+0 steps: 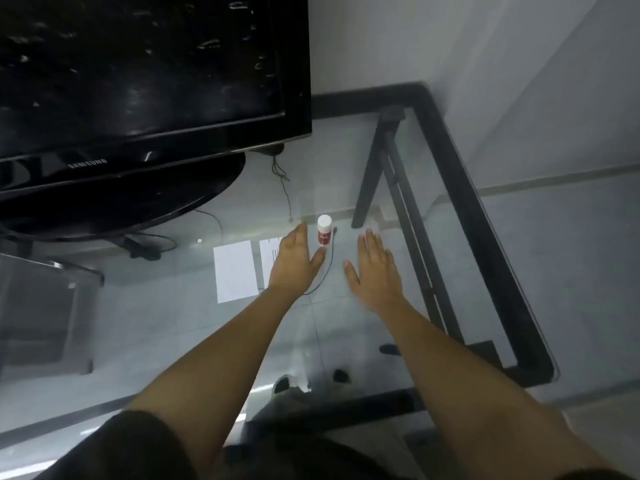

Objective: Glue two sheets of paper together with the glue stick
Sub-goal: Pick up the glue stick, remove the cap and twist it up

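Both hands hover flat and empty over the glass worktop (346, 161), with nothing picked up yet. The left hand (294, 259) is spread with its fingers (300, 233) released, lying over the right edge of the second paper sheet (269, 252), though whether it touches the sheet cannot be told. Its thumb points toward the glue stick (324, 229). The glue stick stands upright, white cap on, red body below, between the two hands and just beside the left thumb tip. The right hand (374, 271) is also open and holds nothing, a little apart from the stick on its other side. The first paper sheet (236, 271) lies flat just left of the second, with a narrow gap between them. A thin dark cable (327, 271) curves across the glass close to the stick's base and under the left hand. The likeliest slip from here is knocking the stick over: it is tall and narrow on smooth glass, and a sideways brush from either thumb would tip it and send it rolling toward the worktop's edge. The cable could snag a finger or drag the stick along. The sheets, being light on slick glass, may slide when glue is rubbed on unless one hand pins them. The television (138, 81) looms near on the left, limiting room there.
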`<move>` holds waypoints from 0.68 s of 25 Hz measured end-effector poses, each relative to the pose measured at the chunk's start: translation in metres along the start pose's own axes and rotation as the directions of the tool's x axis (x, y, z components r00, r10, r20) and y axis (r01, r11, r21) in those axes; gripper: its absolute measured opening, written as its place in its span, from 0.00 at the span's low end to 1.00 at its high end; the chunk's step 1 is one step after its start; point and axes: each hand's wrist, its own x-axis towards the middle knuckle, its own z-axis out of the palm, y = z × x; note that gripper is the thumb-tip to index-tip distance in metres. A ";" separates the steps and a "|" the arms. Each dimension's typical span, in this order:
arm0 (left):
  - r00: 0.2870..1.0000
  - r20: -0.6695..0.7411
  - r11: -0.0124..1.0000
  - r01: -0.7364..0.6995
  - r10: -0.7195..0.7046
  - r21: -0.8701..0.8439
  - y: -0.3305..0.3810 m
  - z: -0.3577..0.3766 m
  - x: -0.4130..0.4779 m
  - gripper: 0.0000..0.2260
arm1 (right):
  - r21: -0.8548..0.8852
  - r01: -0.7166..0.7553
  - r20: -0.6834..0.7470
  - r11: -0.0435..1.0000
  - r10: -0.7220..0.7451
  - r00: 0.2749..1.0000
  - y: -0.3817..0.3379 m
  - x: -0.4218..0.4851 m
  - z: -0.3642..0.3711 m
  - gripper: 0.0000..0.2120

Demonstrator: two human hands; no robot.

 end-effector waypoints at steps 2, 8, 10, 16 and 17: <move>0.996 -0.087 0.995 -0.010 0.001 -0.094 0.003 0.002 0.008 0.29 | -0.034 -0.012 -0.044 0.999 0.010 0.999 0.001 0.001 0.004 0.31; 0.982 -0.189 0.949 -0.075 0.017 -0.307 0.009 0.011 0.017 0.17 | -0.082 -0.020 -0.100 0.996 0.012 0.995 0.006 0.000 0.016 0.31; 0.983 -0.181 0.948 -0.048 -0.011 -0.316 0.011 0.013 0.019 0.14 | -0.089 -0.024 -0.101 0.996 0.015 0.995 0.005 -0.001 0.017 0.31; 0.985 -0.166 0.931 -0.103 0.046 -0.349 0.015 0.000 0.009 0.17 | -0.086 -0.014 -0.090 0.996 0.006 0.996 0.006 0.000 0.017 0.32; 0.985 -0.163 0.939 -0.114 0.063 -0.325 0.015 -0.003 0.006 0.18 | -0.081 -0.012 -0.075 0.997 0.006 0.997 0.006 0.000 0.017 0.32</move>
